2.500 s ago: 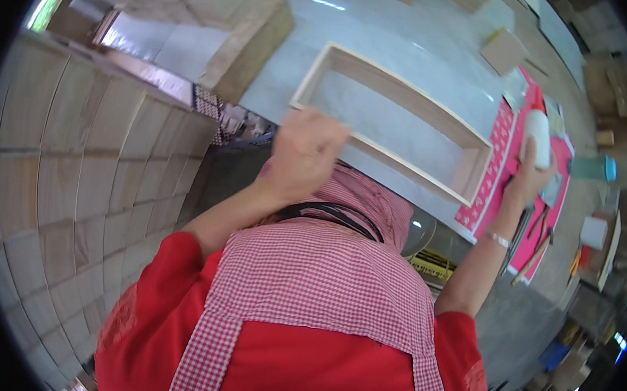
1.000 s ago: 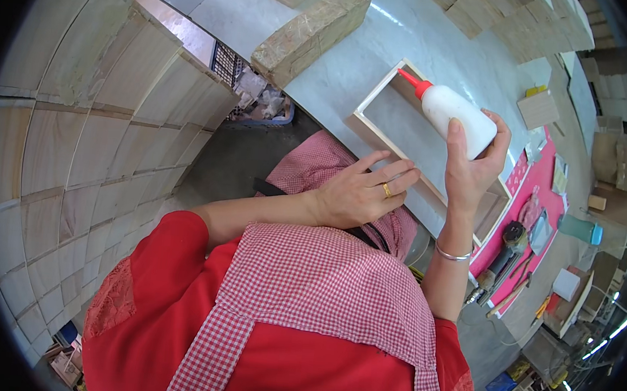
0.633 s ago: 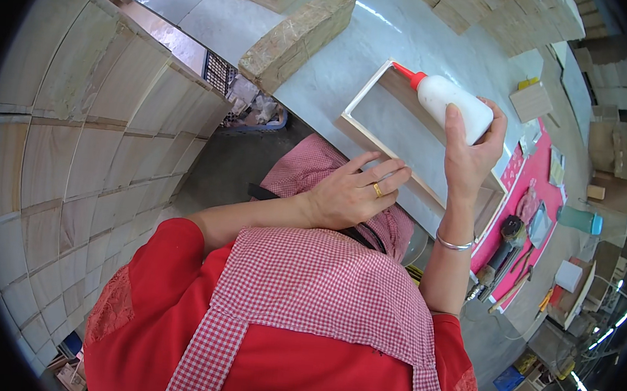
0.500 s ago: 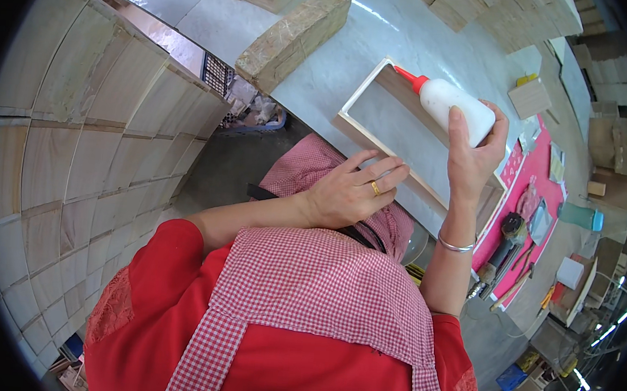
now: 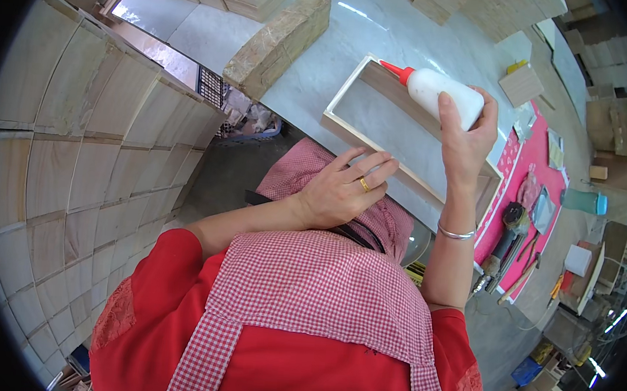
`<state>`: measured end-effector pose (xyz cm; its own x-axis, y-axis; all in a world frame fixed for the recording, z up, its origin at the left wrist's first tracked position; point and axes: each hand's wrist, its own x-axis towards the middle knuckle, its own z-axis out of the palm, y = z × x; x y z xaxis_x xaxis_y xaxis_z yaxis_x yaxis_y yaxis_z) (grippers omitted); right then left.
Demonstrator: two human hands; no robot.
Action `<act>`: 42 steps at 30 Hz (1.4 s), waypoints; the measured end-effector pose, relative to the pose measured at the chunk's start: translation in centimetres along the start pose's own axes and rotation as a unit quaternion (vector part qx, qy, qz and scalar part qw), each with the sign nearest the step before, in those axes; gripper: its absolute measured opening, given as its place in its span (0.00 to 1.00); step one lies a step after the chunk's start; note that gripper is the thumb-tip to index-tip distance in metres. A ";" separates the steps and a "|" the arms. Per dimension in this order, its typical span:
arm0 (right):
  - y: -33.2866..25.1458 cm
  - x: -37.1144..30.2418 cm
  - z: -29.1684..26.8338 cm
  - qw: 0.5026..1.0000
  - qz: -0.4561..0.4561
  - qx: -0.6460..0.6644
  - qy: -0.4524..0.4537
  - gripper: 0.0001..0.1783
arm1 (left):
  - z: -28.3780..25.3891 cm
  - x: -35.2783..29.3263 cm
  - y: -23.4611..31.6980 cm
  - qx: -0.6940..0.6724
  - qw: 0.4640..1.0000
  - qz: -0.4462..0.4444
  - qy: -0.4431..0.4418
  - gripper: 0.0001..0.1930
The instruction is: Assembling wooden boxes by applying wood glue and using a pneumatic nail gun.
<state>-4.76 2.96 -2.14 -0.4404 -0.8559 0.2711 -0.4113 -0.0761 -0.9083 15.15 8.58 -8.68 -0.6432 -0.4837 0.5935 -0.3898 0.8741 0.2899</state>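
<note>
A rectangular wooden frame (image 5: 368,137) lies on the pale worktop, near its front edge, with a whitish line along the rim of its short left end. In my right hand (image 5: 468,137) is a white squeeze bottle (image 5: 444,97), thumb on one side and fingers round the other. Its red nozzle (image 5: 395,72) points left, the tip by the frame's far left corner. Whether the tip touches the wood, I cannot tell. My left hand (image 5: 346,188) rests at the frame's near long side, fingers stretched out and fingertips against the wood; its thumb is hidden.
A rough wooden block (image 5: 279,44) lies on the worktop (image 5: 314,79) beyond the frame. Stacked boards (image 5: 79,121) rise high on the left. At the right, tools (image 5: 506,245) lie on a pink sheet (image 5: 531,182) near a teal bottle (image 5: 584,201). Wood stacks stand at the back.
The whole view has shifted slightly, carrying the frame, bottle and hands a little left. The nozzle tip sits slightly farther right of the frame's far left corner. Both hands keep their poses.
</note>
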 end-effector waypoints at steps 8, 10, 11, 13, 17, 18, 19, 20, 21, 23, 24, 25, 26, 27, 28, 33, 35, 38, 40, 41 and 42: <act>-0.1 -0.4 -4.2 0.999 -0.022 -0.041 0.008 0.27 | 0.0 0.0 0.1 0.003 1.000 -0.002 -0.006 0.08; 0.5 -0.6 -5.5 0.997 -0.043 -0.062 0.022 0.26 | 0.0 0.1 0.2 0.009 1.000 -0.005 -0.010 0.08; 0.7 -0.8 -6.1 0.995 -0.053 -0.075 0.030 0.25 | 0.0 0.0 0.2 0.004 1.000 -0.002 -0.011 0.08; 0.7 -1.1 -7.3 0.995 -0.050 -0.083 0.035 0.25 | 0.1 0.0 0.1 0.005 1.000 -0.005 -0.010 0.09; 0.7 -1.8 -9.6 0.993 -0.047 -0.091 0.053 0.24 | 0.2 0.0 0.2 0.009 1.000 0.001 -0.009 0.09; 0.7 -2.1 -10.2 0.993 -0.041 -0.094 0.060 0.24 | 0.3 0.0 0.2 0.012 1.000 0.001 -0.009 0.09; 0.8 -2.3 -10.7 0.992 -0.035 -0.097 0.067 0.24 | 0.3 -0.1 0.2 0.007 1.000 0.006 -0.010 0.09; 0.8 -2.5 -11.3 0.992 -0.033 -0.101 0.072 0.24 | 0.3 -0.1 0.1 0.013 1.000 0.005 -0.013 0.09; 0.9 -2.6 -11.8 0.990 -0.032 -0.109 0.081 0.24 | 0.3 -0.1 0.0 0.018 1.000 0.003 -0.015 0.09; 1.2 -3.0 -12.9 0.987 -0.030 -0.126 0.099 0.23 | 0.4 0.0 0.0 0.018 1.000 0.007 -0.019 0.09; 1.4 -3.2 -13.6 0.986 -0.027 -0.130 0.104 0.23 | 0.5 0.0 0.1 0.020 1.000 0.004 -0.018 0.10; 1.7 -3.4 -14.3 0.984 -0.029 -0.138 0.107 0.24 | 0.5 0.0 0.2 0.023 1.000 0.001 -0.018 0.10; 2.0 -3.6 -14.9 0.983 -0.030 -0.146 0.109 0.24 | 0.5 0.0 0.2 0.026 0.999 -0.002 -0.018 0.11; 2.1 -3.8 -15.5 0.981 -0.032 -0.154 0.111 0.24 | 0.5 0.1 0.3 0.022 1.000 0.003 -0.019 0.11; 2.2 -4.0 -16.1 0.980 -0.029 -0.157 0.116 0.24 | 0.4 0.2 0.3 0.022 1.000 -0.003 -0.016 0.10; 2.4 -5.1 -18.7 0.977 0.008 -0.156 0.144 0.23 | 0.4 0.4 0.5 0.017 1.000 -0.012 -0.008 0.10; 3.0 -5.5 -19.8 0.975 0.028 -0.156 0.159 0.23 | 0.5 0.4 0.5 0.014 1.000 -0.010 -0.008 0.10; 3.0 -6.0 -20.8 0.970 0.037 -0.159 0.179 0.22 | 0.7 0.2 0.4 0.028 0.999 -0.005 -0.019 0.13; 3.0 -6.2 -21.4 0.968 0.041 -0.160 0.190 0.22 | 0.7 0.1 0.4 0.029 0.999 -0.003 -0.018 0.13; 3.0 -6.3 -21.6 0.967 0.039 -0.165 0.190 0.22 | 0.7 0.1 0.4 0.032 0.999 -0.004 -0.016 0.13; 2.9 -6.4 -21.9 0.967 0.038 -0.169 0.190 0.23 | 0.7 0.1 0.5 0.035 0.999 -0.005 -0.014 0.12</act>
<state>-20.59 19.39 0.41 -0.7138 -0.5986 0.3635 -0.5754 0.2053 -0.7917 14.44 8.91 -9.01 -0.6577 -0.4939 0.5687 -0.4407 0.8646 0.2413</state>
